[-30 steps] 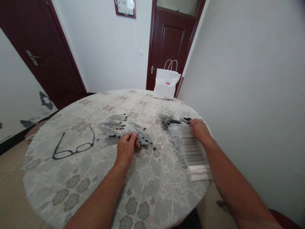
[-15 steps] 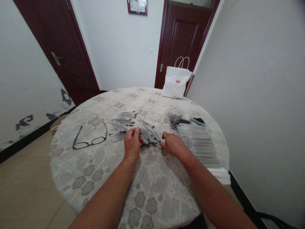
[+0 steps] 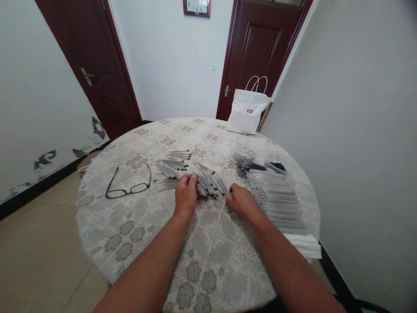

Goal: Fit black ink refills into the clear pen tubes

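Observation:
My left hand (image 3: 186, 195) rests at the left side of a loose pile of slim grey-white sticks with black tips (image 3: 206, 180). Its thumb and fingers are pressed together at the pile's edge; what they pinch is hidden. My right hand (image 3: 241, 200) is curled at the right side of the same pile, fingertips beside the black ends of a few slanting sticks (image 3: 220, 184). Whether one is held there is too small to tell. Several smaller bunches of black-tipped sticks (image 3: 174, 164) lie beyond and left of my left hand.
A large stack of pale tubes (image 3: 282, 202) lies on the right, with a heap of small dark-and-clear parts (image 3: 243, 167) behind it. Near it sits a small container of black pieces (image 3: 278, 166). Eyeglasses (image 3: 127, 191) lie left; a white paper bag (image 3: 247, 113) stands at the back.
The camera view has swung slightly left, so everything appears shifted right. My right fingers look a little more curled; my left hand stays at the pile's edge.

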### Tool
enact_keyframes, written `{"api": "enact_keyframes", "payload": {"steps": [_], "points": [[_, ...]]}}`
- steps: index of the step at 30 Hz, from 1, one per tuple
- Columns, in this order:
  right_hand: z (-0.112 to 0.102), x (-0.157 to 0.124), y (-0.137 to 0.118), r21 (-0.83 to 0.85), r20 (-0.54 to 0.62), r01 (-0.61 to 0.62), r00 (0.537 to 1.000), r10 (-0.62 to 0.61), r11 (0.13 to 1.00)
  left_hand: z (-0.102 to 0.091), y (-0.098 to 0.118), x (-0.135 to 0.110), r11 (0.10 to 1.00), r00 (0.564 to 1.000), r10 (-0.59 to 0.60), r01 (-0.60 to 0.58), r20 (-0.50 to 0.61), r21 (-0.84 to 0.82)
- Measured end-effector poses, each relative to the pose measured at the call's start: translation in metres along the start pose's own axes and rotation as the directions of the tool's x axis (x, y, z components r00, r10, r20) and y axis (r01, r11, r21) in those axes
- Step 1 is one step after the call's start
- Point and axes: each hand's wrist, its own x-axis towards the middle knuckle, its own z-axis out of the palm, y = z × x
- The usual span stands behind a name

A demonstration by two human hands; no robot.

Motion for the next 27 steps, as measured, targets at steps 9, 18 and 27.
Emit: {"api": "enact_keyframes", "payload": {"steps": [9,18,27], "points": [[-0.001,0.000,0.005,-0.001,-0.003,-0.007,1.000,0.007,1.000,0.003,0.001,-0.004,1.000,1.000,-0.001,0.001,0.020,0.007],[0.002,0.004,0.002,0.031,-0.069,-0.027,0.997,0.029,0.999,0.003,0.001,-0.004,0.999,0.994,-0.042,0.038,0.099,0.038],[-0.016,-0.015,-0.018,0.481,-0.406,0.416,0.886,-0.225,0.772,0.007,0.007,-0.012,0.970,0.930,-0.171,0.217,0.325,-0.110]]}}
